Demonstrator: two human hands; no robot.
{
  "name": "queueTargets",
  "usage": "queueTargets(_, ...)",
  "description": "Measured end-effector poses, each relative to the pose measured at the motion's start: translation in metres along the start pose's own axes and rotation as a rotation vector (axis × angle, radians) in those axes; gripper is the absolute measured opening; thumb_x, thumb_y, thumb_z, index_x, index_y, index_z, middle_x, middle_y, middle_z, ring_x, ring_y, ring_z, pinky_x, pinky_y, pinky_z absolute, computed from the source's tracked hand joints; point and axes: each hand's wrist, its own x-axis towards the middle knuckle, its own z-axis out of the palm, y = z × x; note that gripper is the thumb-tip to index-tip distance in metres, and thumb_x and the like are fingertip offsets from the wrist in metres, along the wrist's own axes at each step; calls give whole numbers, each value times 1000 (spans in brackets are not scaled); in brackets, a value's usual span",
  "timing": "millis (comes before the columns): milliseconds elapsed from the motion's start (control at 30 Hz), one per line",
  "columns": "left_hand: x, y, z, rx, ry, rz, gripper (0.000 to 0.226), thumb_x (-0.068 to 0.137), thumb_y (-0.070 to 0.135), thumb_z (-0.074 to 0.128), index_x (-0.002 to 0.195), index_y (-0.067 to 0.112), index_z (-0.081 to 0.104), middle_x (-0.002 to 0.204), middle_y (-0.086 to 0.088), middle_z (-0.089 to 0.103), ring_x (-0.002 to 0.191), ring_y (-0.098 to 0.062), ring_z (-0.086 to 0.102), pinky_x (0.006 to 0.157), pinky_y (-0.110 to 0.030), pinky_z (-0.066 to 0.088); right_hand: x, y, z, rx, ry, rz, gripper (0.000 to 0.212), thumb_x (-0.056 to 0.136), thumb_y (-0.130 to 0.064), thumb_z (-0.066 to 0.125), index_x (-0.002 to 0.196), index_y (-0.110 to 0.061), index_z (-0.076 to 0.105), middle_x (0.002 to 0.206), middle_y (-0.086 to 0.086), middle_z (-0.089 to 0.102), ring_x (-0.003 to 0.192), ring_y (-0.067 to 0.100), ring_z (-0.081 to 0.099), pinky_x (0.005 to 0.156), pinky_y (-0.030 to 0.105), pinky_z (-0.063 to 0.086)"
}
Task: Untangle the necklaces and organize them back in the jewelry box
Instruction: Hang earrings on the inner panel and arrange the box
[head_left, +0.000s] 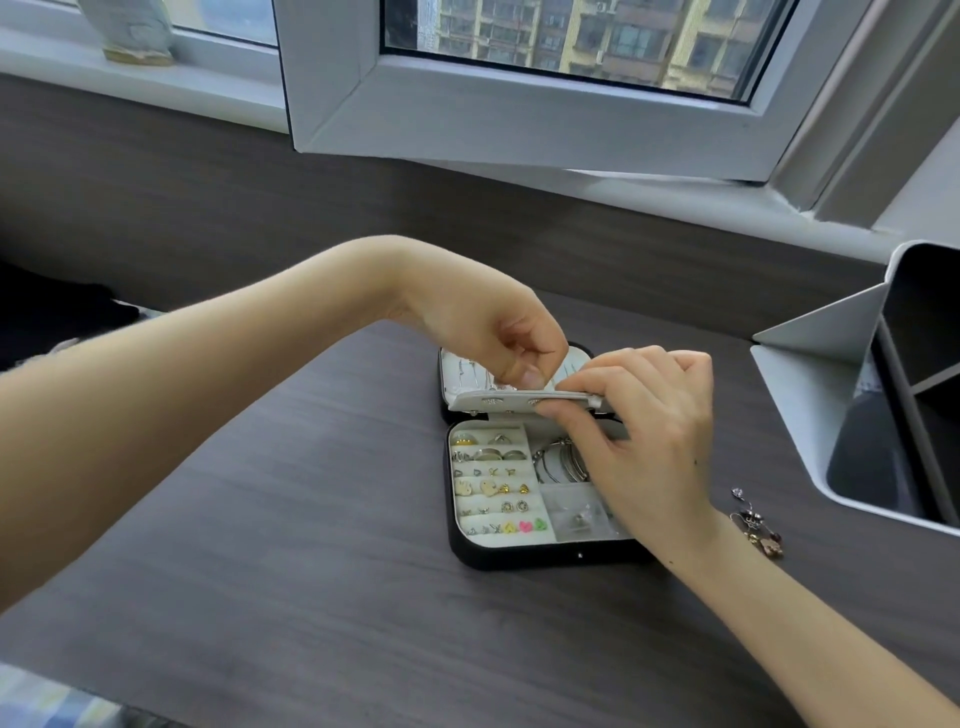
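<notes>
Left hand (498, 338) and right hand (649, 431) pinch the flap (498, 401) at the jewelry box (519, 558) 12 o'clock. Necklaces (470, 371) behind it: likely light, limp, snag-prone; lift by clasps.

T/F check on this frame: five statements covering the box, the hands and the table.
1. The box is open. True.
2. Both hands are clear of the box. False: the left hand and right hand both pinch the white flap at the lid.
3. Earrings sit in rows in the box's left half. True.
4. The bangles lie on the table. False: the bangles are in the box's upper right compartment.
5. Loose jewelry lies on the table to the right of the box. True.
</notes>
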Motion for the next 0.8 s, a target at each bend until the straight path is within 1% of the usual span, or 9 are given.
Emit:
queueTargets(133,1,3,-3,56,74,-24,12,90,21,64,79,25,59,73,13,52,62,-1,45,60,-11,39,0,0,2,1,15,-1,30,85,-36,66,69,-11,69,74,-4,66,67,18,59,73,34,31)
queueTargets(300,0,4,1,56,136,-18,16,89,17,65,77,27,62,73,11,58,62,0,51,61,-10,41,2,0,1,16,11,7,33,87,-39,63,69,-12,68,74,-4,66,67,18,59,74,34,30)
queueTargets(400,-1,5,5,35,161,-18,18,88,12,65,76,24,64,75,6,62,63,-2,52,62,-11,41,3,-1,1,21,1,0,34,87,-40,62,69,-12,68,73,-4,66,67,18,58,73,34,30)
queueTargets(500,-4,6,6,10,179,-21,15,89,12,65,78,23,67,76,6,65,67,-3,57,67,-14,46,4,-1,1,19,-11,10,32,86,-39,64,69,-12,68,73,-4,66,67,19,59,73,35,30)
queueTargets(567,-11,8,6,-38,225,-51,15,92,23,60,84,20,72,80,10,68,75,-2,61,76,-16,47,5,-1,0,11,-18,27,29,85,-38,66,71,-12,68,74,-4,66,68,18,59,73,35,30)
queueTargets(633,-21,10,8,-83,265,-107,33,92,42,47,97,22,73,92,13,71,90,0,63,87,-19,47,7,0,0,-1,-39,48,27,85,-37,67,73,-13,68,75,-5,65,70,18,58,74,35,30)
queueTargets(667,-26,10,13,-116,286,-123,40,89,48,42,106,25,71,99,16,70,96,2,62,90,-19,46,8,0,0,-6,-46,60,27,85,-38,66,74,-14,68,76,-5,65,70,18,58,74,35,30)
queueTargets(733,-33,9,29,-138,365,-86,42,86,51,45,118,31,64,106,18,67,101,5,59,89,-14,45,10,-2,1,-15,-58,86,26,84,-39,67,75,-15,68,77,-6,65,72,18,58,75,35,30)
queueTargets(800,-34,5,46,-94,511,-33,33,88,40,58,120,32,62,104,15,67,98,3,59,83,-11,45,12,-5,0,-28,-75,97,25,83,-41,67,81,-15,69,83,-6,66,77,18,59,78,34,29)
